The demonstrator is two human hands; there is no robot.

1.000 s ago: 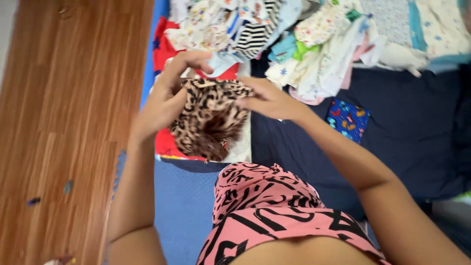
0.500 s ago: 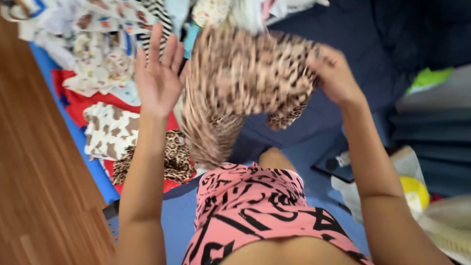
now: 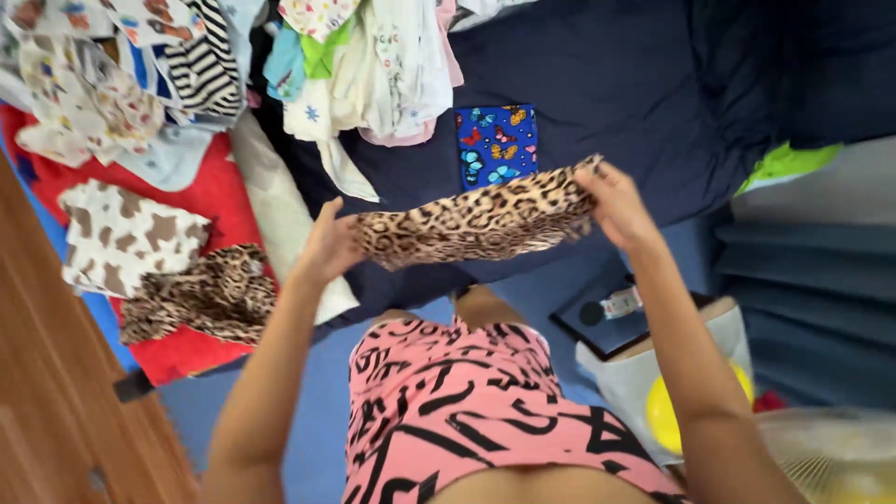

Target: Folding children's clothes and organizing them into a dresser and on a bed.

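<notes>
I have the leopard-print garment stretched out flat between both hands, held in the air above the dark navy bedding. My left hand grips its left end, fingers curled together and pinching the fabric edge, thumb raised on top. My right hand holds the right end a little higher, fingers closed on the cloth so the piece slants up toward that side. The garment hangs free of the bed, its lower edge sagging slightly in the middle.

Just behind it on the bedding lies a folded blue butterfly-print cloth. Beyond that, along the top, sits a heap of pale baby clothes, with a black-and-white striped piece beside it to the left. On the red blanket at my left lie a folded brown-and-white cow-print piece and, touching it, a second leopard-print garment, crumpled. A wooden floor runs along the far left. My pink shorts with black markings fill the lower centre. To the right, near my right forearm, stands a white bag with a yellow object inside.
</notes>
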